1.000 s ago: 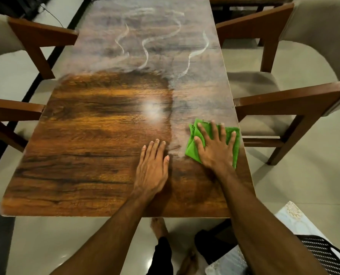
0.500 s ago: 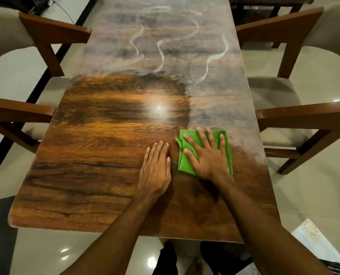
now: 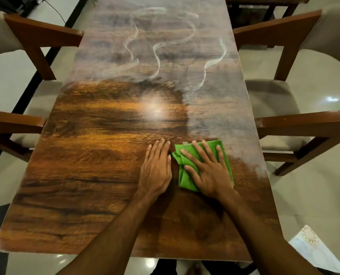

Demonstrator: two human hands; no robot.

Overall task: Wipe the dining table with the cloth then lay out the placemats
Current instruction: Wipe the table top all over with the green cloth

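Warm, medium-bright, lit from overhead. Hot glare spot (image 3: pixel 155 110) on the table (image 3: pixel 75 185), toward 12 from centre. Small lamp reflections on floor (image 3: pixel 332 99) at 3 and 6. Soft shadows under my forearms (image 3: pixel 115 235). Wide-angle bows chair arms (image 3: pixel 296 121) at 9 and 3. Slightly soft overall.

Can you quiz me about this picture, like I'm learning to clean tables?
1. True or false: the right hand lies flat on the folded green cloth.
2. The left hand rests on: A) the cloth B) the bare brown wood-grain dining table C) nothing, it hovers.
3. Which end of the table carries the whitish streaky film, near or far?
Key: 1 true; 2 B; 3 far.
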